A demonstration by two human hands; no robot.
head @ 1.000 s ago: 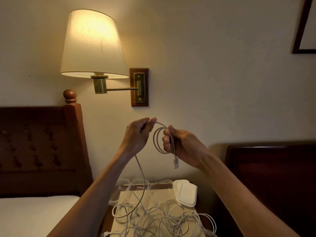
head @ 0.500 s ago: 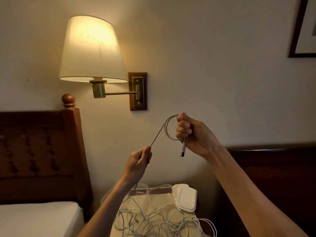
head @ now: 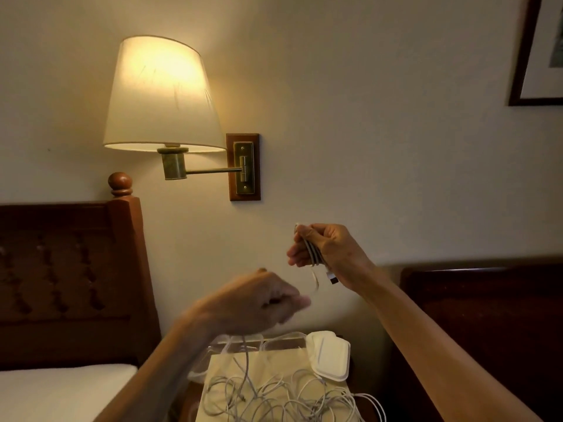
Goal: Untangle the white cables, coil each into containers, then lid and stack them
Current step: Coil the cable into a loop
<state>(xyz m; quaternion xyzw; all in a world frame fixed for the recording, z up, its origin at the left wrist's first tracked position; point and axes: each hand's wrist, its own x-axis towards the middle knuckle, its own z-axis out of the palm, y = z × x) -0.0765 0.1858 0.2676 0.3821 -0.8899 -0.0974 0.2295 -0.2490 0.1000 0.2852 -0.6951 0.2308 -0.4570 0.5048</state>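
My right hand [head: 330, 254] is raised in front of the wall, shut on a small coil of white cable [head: 312, 252] whose USB plug [head: 332, 278] hangs below my palm. My left hand [head: 259, 303], blurred by motion, is lower and to the left, pinching the same cable's free length, which drops to a tangle of white cables [head: 283, 397] on the nightstand. Clear plastic containers [head: 240, 345] stand at the back of the nightstand. A stack of white lids [head: 330, 354] lies to their right.
A lit wall lamp [head: 161, 95] hangs above left. A wooden headboard [head: 70, 269] and white mattress [head: 54, 391] are at the left; another dark headboard [head: 487, 315] is at the right. A cream sheet [head: 225, 373] covers the nightstand under the cables.
My right hand has dropped and turned, with more loops gathered in it. My left hand has swung right and under it, feeding the cable.
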